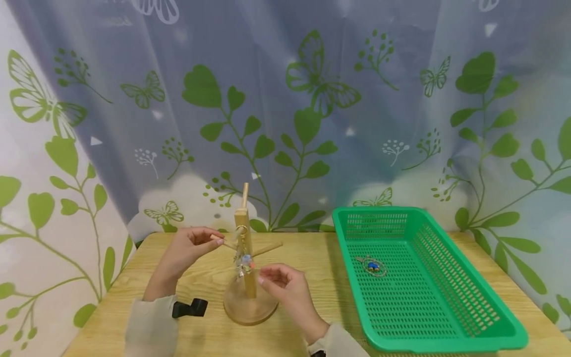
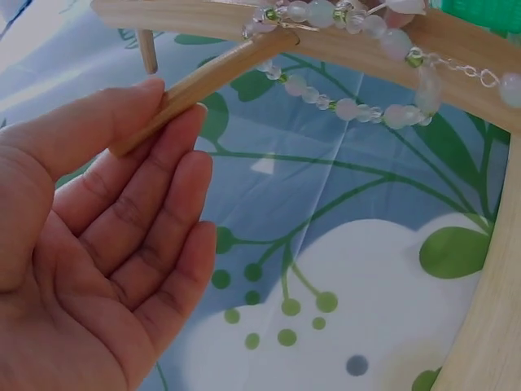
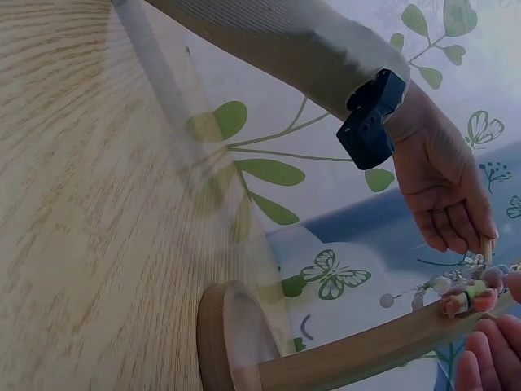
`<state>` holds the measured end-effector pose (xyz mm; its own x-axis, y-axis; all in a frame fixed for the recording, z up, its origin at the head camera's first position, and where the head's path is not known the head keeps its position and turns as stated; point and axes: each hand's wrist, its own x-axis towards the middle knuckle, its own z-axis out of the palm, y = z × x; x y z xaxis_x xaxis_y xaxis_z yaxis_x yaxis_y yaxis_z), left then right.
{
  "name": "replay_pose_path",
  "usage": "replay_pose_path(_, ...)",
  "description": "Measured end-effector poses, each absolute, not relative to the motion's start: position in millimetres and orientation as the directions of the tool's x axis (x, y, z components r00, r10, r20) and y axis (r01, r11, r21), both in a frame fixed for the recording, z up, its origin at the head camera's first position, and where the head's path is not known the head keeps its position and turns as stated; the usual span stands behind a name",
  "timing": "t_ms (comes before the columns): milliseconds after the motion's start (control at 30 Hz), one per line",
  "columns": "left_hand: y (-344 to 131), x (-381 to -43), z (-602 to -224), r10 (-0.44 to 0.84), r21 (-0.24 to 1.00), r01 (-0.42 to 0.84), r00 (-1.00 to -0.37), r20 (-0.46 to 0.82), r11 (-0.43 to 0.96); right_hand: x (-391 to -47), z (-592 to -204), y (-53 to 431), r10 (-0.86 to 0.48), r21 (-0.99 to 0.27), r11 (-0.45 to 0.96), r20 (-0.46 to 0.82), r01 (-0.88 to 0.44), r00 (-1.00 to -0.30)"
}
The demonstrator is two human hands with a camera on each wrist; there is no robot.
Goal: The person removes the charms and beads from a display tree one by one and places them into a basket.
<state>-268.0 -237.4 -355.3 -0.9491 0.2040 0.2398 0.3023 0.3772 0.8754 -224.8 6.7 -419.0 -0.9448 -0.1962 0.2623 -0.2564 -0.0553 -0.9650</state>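
Note:
A wooden display stand (image 1: 251, 302) with a round base, an upright post and thin side pegs stands on the table. My left hand (image 1: 187, 253) pinches the end of one wooden peg (image 2: 203, 81) between thumb and fingers. A beaded bracelet (image 2: 358, 110) of pale pink, white and green beads hangs around that peg, close to the post. Beside the post, my right hand (image 1: 287, 290) has its fingers loosely bent, fingertips near the beads. In the right wrist view, colourful charms (image 3: 472, 297) lie against the post, next to the right fingertips (image 3: 492, 346).
A green plastic basket (image 1: 372, 317) stands on the right of the table (image 1: 196, 337). Inside lies a ring-shaped piece of jewellery with a blue charm (image 1: 373, 267). Behind the table hangs a curtain (image 1: 267, 74) printed with leaves and butterflies.

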Motion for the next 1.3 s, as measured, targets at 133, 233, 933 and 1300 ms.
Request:
replay_pose_path(133, -236.1, -267.9, -355.0, 0.203, 0.870, 0.312, -0.947, 0.250, 0.383, -228.2, -419.9, -3.5, -0.148, -0.952, -0.064, 0.305, -0.299, -0.941)
replay_pose_path(233, -236.6, -268.0, -354.6, 0.209, 0.867, 0.320, -0.944, 0.256, 0.383, -231.2, -420.9, -11.4, -0.121, -0.949, -0.073, 0.312, -0.305, -0.942)
replay_pose_path(933, -238.4, -272.3, -355.5, 0.217, 0.875, 0.321, -0.942, 0.256, 0.363, -218.2, -397.0, -35.2, -0.035, -0.933, -0.126, 0.343, -0.337, -0.939)
replay_pose_path(1300, -239.1, -271.3, -358.0, 0.216, 0.884, 0.301, -0.948, 0.236, 0.357, -224.5, -412.0, -36.0, -0.044, -0.933, -0.129, 0.344, -0.336, -0.938)
